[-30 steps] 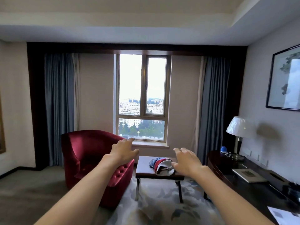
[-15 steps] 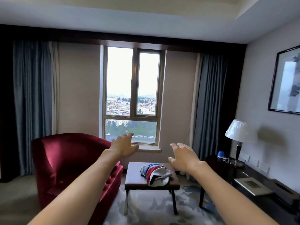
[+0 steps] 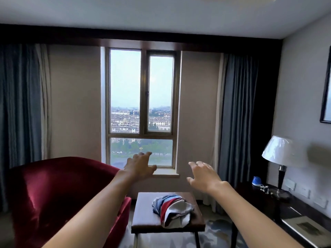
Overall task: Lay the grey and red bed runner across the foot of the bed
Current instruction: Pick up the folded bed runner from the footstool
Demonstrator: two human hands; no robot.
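Left: red armchair [image 3: 53, 194], its right side just beside the low table

Left hand [image 3: 140, 166]: held out in the air, palm down, fingers spread and only slightly bent, grips nothing, touches nothing. In frame it sits in front of the window [image 3: 141, 108]

Centre: low table [image 3: 143, 212] with a dark padded top. The bed runner [image 3: 172, 213] lies on it, right of centre, toward the near edge. It is bunched into a heap, not spread, so it has no clean long axis. Visible stripes (blue, red, grey) slant from far-right to near-left, and the grey end faces the camera. Nothing else is on the table top

Right hand [image 3: 204, 174]: also out in the air, palm down, fingers splayed and loosely extended, thumb apart, holds nothing. It is above and past the runner in frame, clear of it. Both hands are well apart from each other

Right: blue-grey curtain [image 3: 238, 113], then a dark desk [image 3: 265, 199] along the wall. On the desk are a small blue object [image 3: 256, 181], a lamp [image 3: 279, 153] with a white shade, and a flat framed item [image 3: 304, 228] lying near the front. The edge of a framed picture [image 3: 326, 90] shows on the wall
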